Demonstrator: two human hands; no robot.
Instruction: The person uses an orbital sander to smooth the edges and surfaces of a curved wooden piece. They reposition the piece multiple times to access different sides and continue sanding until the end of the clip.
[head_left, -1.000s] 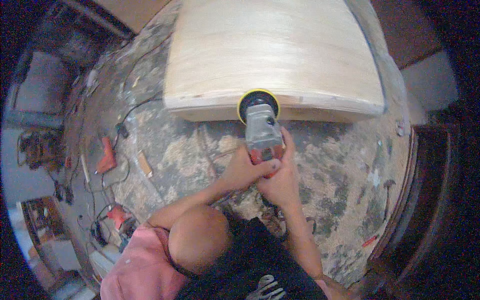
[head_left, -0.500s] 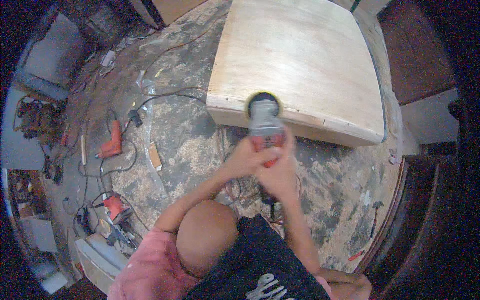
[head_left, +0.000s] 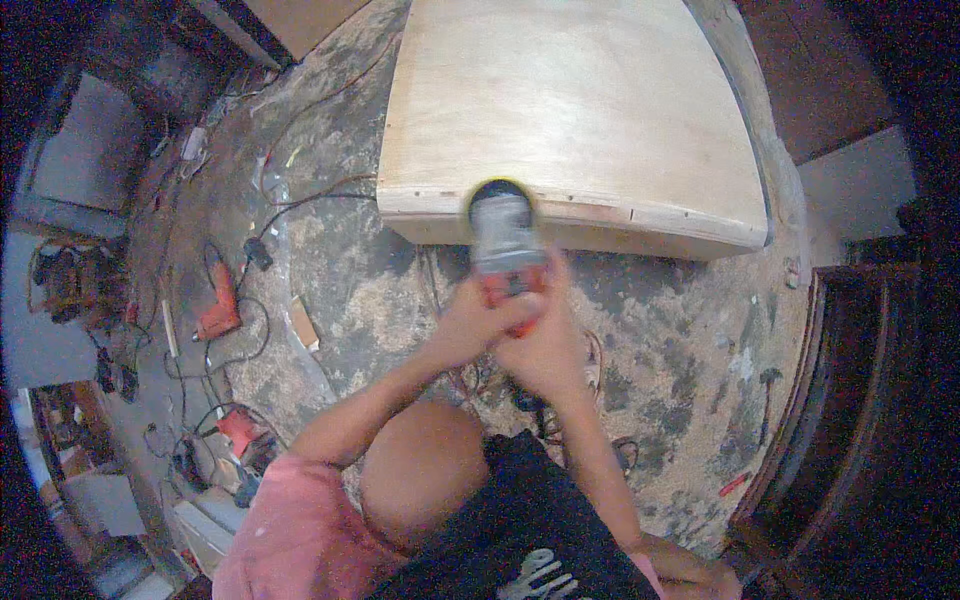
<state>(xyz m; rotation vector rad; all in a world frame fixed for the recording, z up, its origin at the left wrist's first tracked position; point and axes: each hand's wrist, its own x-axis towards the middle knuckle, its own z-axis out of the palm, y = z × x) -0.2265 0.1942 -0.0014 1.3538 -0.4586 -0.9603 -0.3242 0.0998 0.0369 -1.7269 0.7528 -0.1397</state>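
Note:
Both of my hands are closed around a red and grey angle grinder (head_left: 508, 245). My left hand (head_left: 468, 325) wraps the red body from the left. From the right and nearer to me, my right hand (head_left: 552, 345) grips its rear part. At the front of the grinder, a round dark disc with a yellowish rim (head_left: 503, 190) lies over the near edge of a large pale wooden box (head_left: 570, 100), left of that edge's middle. Small dark spots dot the wood along this edge. The tool and hands are blurred by motion.
On the floor at left lie an orange drill (head_left: 222, 308), a red power tool (head_left: 242, 432), tangled cords and a brown cardboard piece (head_left: 303, 325). A hammer (head_left: 768, 395) and a small red object (head_left: 734, 485) lie at right, near a dark wooden frame (head_left: 835, 400).
The whole view has shifted, so the box and floor tools sit differently in the picture. The disc stays on the near edge, perhaps slightly further right along it. Both hands keep their hold.

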